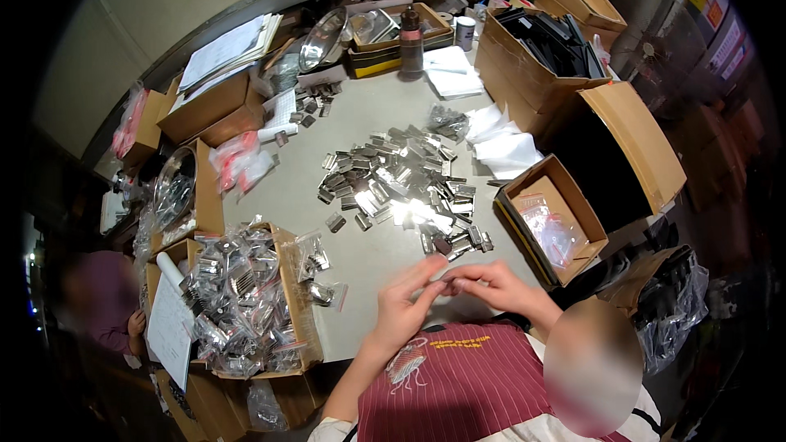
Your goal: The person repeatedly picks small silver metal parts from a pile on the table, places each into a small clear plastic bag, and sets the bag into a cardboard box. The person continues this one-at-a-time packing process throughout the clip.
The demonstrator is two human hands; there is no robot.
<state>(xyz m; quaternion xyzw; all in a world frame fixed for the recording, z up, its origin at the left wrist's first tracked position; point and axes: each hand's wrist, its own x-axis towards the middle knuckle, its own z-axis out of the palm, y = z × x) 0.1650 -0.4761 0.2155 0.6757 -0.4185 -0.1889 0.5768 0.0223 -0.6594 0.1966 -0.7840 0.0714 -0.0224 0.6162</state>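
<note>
My left hand [407, 293] and my right hand [497, 287] meet over the near edge of the table, their fingertips together. Both are closed in a pinch around something small and dark, mostly hidden by the fingers. The left fingers are slightly smeared by motion. Just beyond my hands spreads a loose pile of small shiny metal pieces [385, 184], each a short bent or channel-shaped part. A brownish piece [442, 245] lies at the near side of the pile, close to my left fingertips.
At left, a cardboard box [304, 311] brims with clear bags of metal parts. An open box [547, 266] with plastic bags stands at right, behind it a box of black parts [557, 37]. A bottle [411, 49] stands at the back. Another person [102, 299] is at far left.
</note>
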